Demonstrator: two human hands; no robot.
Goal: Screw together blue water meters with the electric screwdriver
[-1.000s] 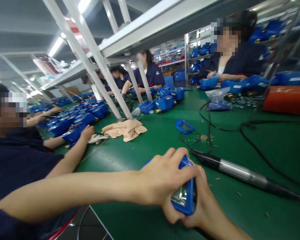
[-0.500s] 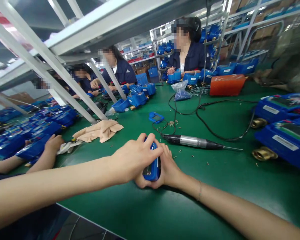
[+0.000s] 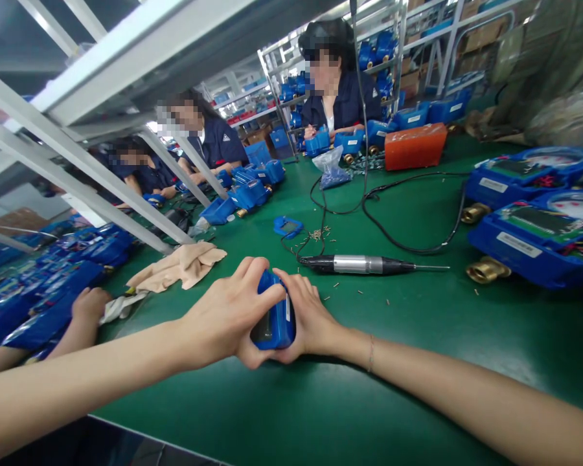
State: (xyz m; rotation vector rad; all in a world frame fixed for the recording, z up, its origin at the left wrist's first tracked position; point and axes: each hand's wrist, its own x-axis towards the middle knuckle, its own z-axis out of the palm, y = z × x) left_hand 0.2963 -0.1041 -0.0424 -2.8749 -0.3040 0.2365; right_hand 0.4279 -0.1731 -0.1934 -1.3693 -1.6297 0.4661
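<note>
Factory workbench topped with a green mat (image 3: 418,375), seen from head height, with steel shelving (image 3: 282,84) holding blue units at the far end. Near centre, the left hand (image 3: 226,310) and the right hand (image 3: 311,317) together clench a blue water meter housing (image 3: 274,317). The left hand's fingers curl over its upper end, while the right hand cups its other side. Its dark display window faces left. Just right of the hands, not touching them, an electric screwdriver (image 3: 354,264) lies on the mat with its thin bit pointing right, and a black cable (image 3: 408,243) loops behind it. Farther on lie a small blue frame (image 3: 287,226) and a scatter of small brass screws (image 3: 318,234). Two blue water meters (image 3: 529,239) with brass couplings (image 3: 486,270) sit at right. Left of the hands lies a crumpled beige cloth (image 3: 179,265), and beyond it a co-worker's hand (image 3: 90,307) rests on a blue meter (image 3: 41,323). Farther along the bench, co-workers (image 3: 204,129) sit behind rows of meters, near an orange case (image 3: 415,145) and a clear plastic bag of blue parts (image 3: 331,169).
</note>
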